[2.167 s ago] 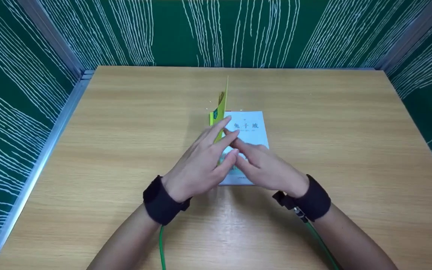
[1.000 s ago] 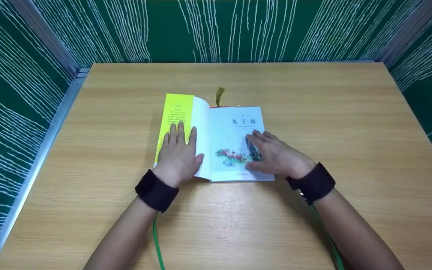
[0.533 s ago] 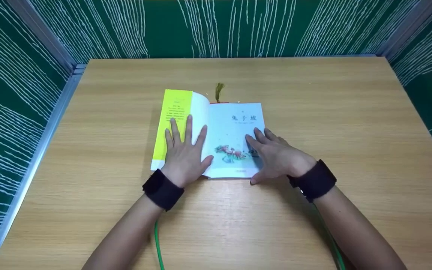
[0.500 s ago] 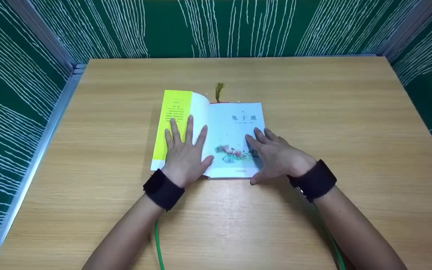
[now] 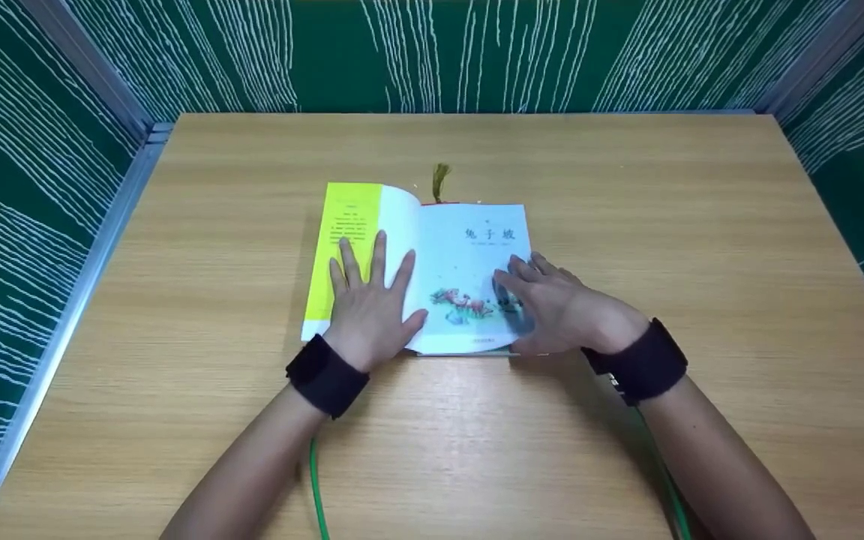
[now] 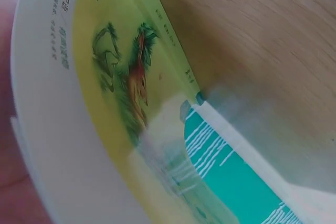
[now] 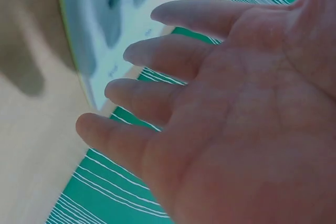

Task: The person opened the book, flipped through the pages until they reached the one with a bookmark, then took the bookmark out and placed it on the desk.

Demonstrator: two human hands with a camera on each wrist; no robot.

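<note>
A booth-like workspace: a wood-grained table [image 5: 702, 225], green white-streaked walls [image 5: 353, 56] on 3 sides, 2 grey corner posts [image 5: 91, 67].

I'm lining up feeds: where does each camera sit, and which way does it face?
Head: head-worn, facing forward and down at the open book and table; left hand, right hand and forearms show.
Left wrist: on that wrist, facing the yellow cover; left hand at left edge.
Right wrist: on that wrist, facing palm and fingers, book beyond.
Head and right wrist share right hand and book.

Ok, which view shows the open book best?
The head view: it frames the whole open book. Left wrist view shows only a curved, illustrated part; right wrist view, part of it beyond the right hand.
</note>
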